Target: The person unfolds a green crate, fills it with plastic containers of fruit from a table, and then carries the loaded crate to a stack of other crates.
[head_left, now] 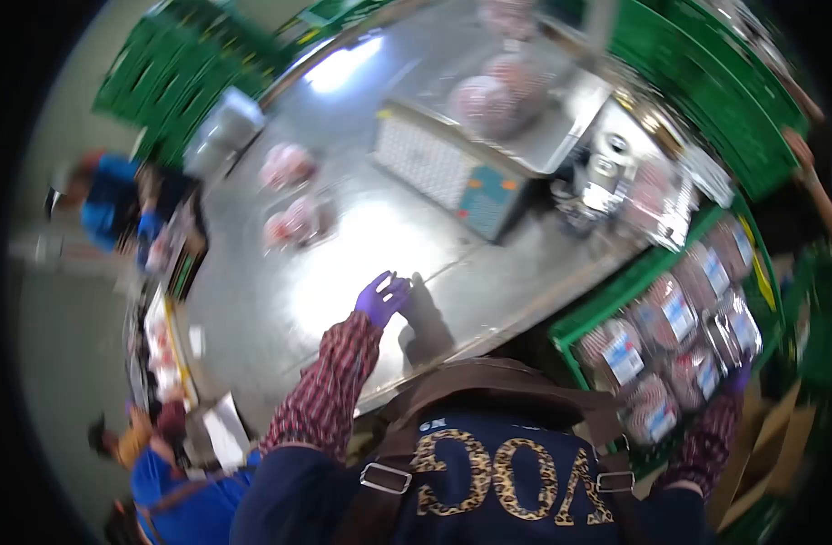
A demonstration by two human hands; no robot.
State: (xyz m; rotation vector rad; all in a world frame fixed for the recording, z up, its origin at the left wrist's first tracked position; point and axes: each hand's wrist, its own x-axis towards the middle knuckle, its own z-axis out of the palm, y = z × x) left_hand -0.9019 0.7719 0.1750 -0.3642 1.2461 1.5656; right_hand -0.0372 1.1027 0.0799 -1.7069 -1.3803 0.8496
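Quick tally: two purple-gloved hands, left hand flat on the shiny steel table, right hand at the crate. Just beyond the left hand, two pink clear-wrapped meat packs. Further past it, one white box-shaped weighing scale, two more pink packs on top. Beside the right hand, one green plastic crate with roughly eight labelled wrapped meat trays; too blurry for exact numbers.

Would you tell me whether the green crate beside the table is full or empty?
Full: the green crate holds labelled meat packs lying side by side across it.
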